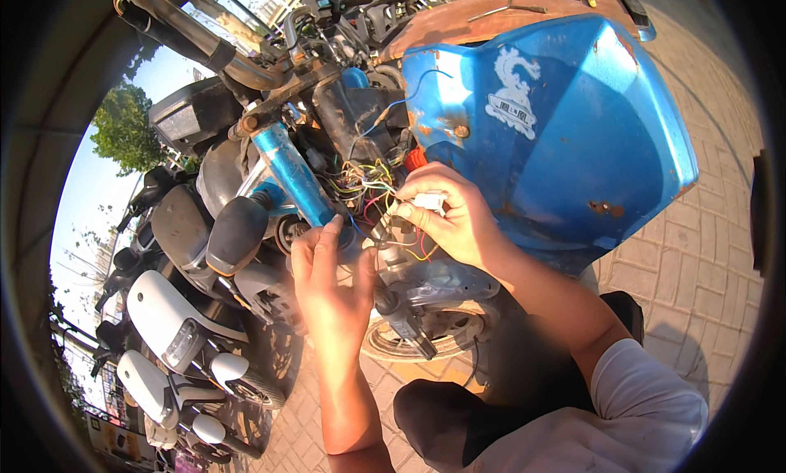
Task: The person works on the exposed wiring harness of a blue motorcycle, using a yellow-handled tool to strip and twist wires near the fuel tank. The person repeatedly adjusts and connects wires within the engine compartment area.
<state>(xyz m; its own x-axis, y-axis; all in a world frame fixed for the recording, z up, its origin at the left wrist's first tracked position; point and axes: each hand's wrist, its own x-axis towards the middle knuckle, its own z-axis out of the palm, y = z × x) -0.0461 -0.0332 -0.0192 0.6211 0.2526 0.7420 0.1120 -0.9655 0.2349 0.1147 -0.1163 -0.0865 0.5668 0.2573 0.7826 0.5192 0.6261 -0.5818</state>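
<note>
Coloured wires (370,181) between both hands (330,289) (458,213)

A: Your right hand (452,218) is sitting near the frame's centre, holding a connector (431,201) right of the wire bundle (364,178).
B: And your left hand (330,285) is hovering lower left of it, near the tube (293,172).
A: A panel (565,146) is filling your upper right, a board (450,31) lying behind.
B: Below, a wheel (458,326) is standing between your forearms; scooters (164,309) are lining the lower left.
</note>
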